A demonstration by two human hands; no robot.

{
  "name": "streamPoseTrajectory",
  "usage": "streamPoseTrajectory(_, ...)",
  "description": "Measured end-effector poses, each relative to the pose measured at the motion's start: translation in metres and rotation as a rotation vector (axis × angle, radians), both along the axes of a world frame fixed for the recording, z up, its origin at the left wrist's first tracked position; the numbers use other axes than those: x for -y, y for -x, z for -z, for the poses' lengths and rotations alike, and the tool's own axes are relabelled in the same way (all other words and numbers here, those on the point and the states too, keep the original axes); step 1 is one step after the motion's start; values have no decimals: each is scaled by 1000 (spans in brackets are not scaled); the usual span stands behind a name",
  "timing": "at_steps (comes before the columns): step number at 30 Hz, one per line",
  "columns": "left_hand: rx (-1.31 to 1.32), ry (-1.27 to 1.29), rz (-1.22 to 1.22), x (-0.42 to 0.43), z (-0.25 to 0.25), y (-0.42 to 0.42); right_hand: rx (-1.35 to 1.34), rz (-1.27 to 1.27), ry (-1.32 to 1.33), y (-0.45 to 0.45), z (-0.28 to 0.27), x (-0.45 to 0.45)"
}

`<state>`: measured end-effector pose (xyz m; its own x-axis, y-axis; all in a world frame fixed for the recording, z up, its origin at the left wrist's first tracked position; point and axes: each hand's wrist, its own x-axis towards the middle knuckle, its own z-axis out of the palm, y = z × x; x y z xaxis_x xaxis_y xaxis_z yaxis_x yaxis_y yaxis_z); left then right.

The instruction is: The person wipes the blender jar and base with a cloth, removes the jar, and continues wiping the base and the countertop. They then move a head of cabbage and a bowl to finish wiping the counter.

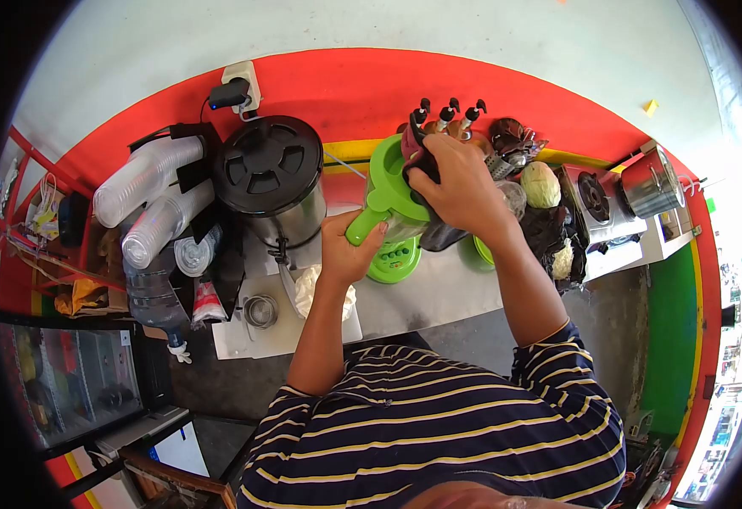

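Two bare hands were at the blender jar (pixel 381 182), which had a green rim and was in the middle part of the white desk (pixel 464 293). The left hand (pixel 352 248) was closed around its green handle (pixel 366 227), with the thumb on the upper side. The right hand (pixel 460 182) was above the jar opening, and its fingers were clamped on a dark, crumpled item (pixel 422 166); what exactly it was, I could not tell. Just below the jar appeared the green blender base (pixel 394 261) with its buttons, but whether the jar was seated on it could not be seen. Near the back edge of the desk, beyond the jar, stood three pump bottles (pixel 448 117). To the right of the hands lay a pale green cabbage (pixel 540 185). To the left, well apart from the jar, stood a steel container (pixel 284 219) with a black lid (pixel 270 165), and nearer to the front edge was a small metal strainer (pixel 260 311).
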<state>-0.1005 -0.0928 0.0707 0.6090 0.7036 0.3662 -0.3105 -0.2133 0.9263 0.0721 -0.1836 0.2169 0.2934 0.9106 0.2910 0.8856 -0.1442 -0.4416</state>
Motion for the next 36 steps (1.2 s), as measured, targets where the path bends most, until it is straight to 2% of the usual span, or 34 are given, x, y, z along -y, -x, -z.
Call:
streamPoseTrajectory(2, -40, -87, 9, 0, 1, 1, 1, 88, 48, 7, -4, -1)
streamPoseTrajectory(4, -28, -61, 19, -1, 5, 1, 85, 125, 193, 4, -14, -8)
streamPoseTrajectory(5, -13, -33, 23, -1, 8, 1, 80, 129, 188, -8, -1, -14)
streamPoseTrajectory(6, -19, -39, 26, -1, 9, 0, 82, -39, -57, -26, 23, -23)
streamPoseTrajectory(7, 14, 34, 8, 0, 11, -1, 85, -206, -305, -26, 23, -27)
streamPoseTrajectory(8, 49, 107, -13, 2, 12, -1, 9, -262, -138, -34, 14, -25)
streamPoseTrajectory(9, 51, 96, -15, 4, 11, -3, 13, -265, -149, -39, 14, -26)
streamPoseTrajectory(11, 130, 188, -109, 9, 9, -9, -488, -209, -78, -49, 24, -31)
streamPoseTrajectory(12, 137, 178, -112, 10, 6, -10, -646, -211, -197, -52, 39, -33)
streamPoseTrajectory(13, 164, 223, -120, 11, 3, -12, -637, -220, -202, -45, 47, -35)
streamPoseTrajectory(15, 199, 264, -134, 13, -3, -18, -825, -181, -783, -17, 72, -37)
streamPoseTrajectory(17, 167, 189, -179, 13, -9, -24, -557, 14, -882, 15, 94, -32)
streamPoseTrajectory(19, 182, 128, -207, 8, -13, -30, -425, 116, -924, 45, 119, -34)
streamPoseTrajectory(20, 192, 70, -228, 7, -14, -31, -429, 121, -928, 47, 135, -32)
streamPoseTrajectory(21, 183, 67, -222, 7, -14, -32, -234, 231, -828, 48, 156, -30)
streamPoseTrajectory(22, 212, 161, -157, 8, -14, -31, -43, 342, -719, 50, 173, -28)
streamPoseTrajectory(23, 240, 255, -91, 9, -15, -29, -52, 357, -721, 48, 189, -29)
streamPoseTrajectory(25, 224, 231, -87, 11, -17, -29, -898, 157, -840, 45, 194, -34)
streamPoseTrajectory(26, 224, 212, -94, 12, -18, -29, -901, 170, -853, 38, 195, -35)
streamPoseTrajectory(28, 219, 239, -45, 7, -15, -23, -1362, 93, -869, 21, 166, -31)
streamPoseTrajectory(30, 213, 276, -7, 3, -12, -16, -1789, 91, -665, -23, 166, -42)
streamPoseTrajectory(31, 209, 274, 33, 2, -10, -13, -1794, 97, -668, -36, 157, -44)
streamPoseTrajectory(33, 194, 279, 71, 4, -4, -10, -1847, -80, -446, -50, 139, -45)
streamPoseTrajectory(34, 255, 285, 79, 3, -1, -12, -1851, -77, -444, -60, 143, -49)
streamPoseTrajectory(36, 315, 293, 78, 1, 2, -15, -1612, 172, -387, -71, 151, -57)
